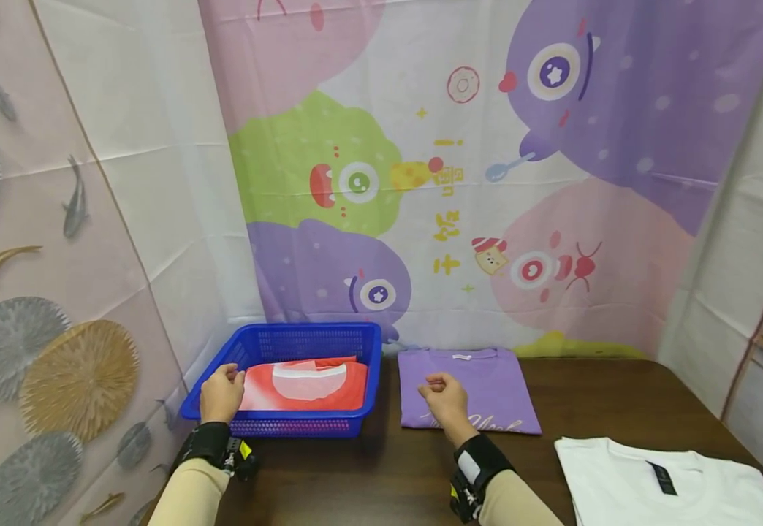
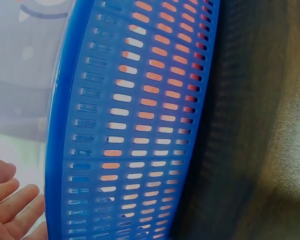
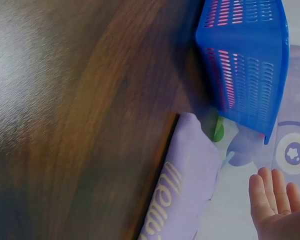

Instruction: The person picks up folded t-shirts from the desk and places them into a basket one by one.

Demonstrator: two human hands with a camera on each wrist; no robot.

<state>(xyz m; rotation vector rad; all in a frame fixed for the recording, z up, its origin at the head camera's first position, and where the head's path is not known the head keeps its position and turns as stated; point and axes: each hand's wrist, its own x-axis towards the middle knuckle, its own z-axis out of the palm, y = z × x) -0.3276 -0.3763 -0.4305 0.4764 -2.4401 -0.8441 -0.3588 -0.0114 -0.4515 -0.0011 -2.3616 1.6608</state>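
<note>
A red and white folded garment [image 1: 329, 394] with a pink patch lies inside the blue plastic basket [image 1: 289, 414]. My left hand [image 1: 222, 394] is over the basket's front left corner, fingers relaxed and holding nothing. In the left wrist view the basket's slotted side [image 2: 97, 92] fills the middle, with the left fingers [image 2: 20, 212] just beyond its rim. To the right, a folded purple T-shirt [image 1: 487, 387] with pale lettering lies flat on the table. Over its left part hovers my right hand [image 1: 446, 400], empty, its fingers [image 3: 270, 192] loosely bent.
A folded white T-shirt [image 1: 664, 486] with a dark neck label lies at the table's front right. The brown wooden table [image 1: 348, 482] reaches back to a cartoon-printed curtain [image 1: 460, 212]. Patterned cloth [image 1: 92, 241] hangs along the left side, and more cloth [image 1: 737, 292] hangs on the right.
</note>
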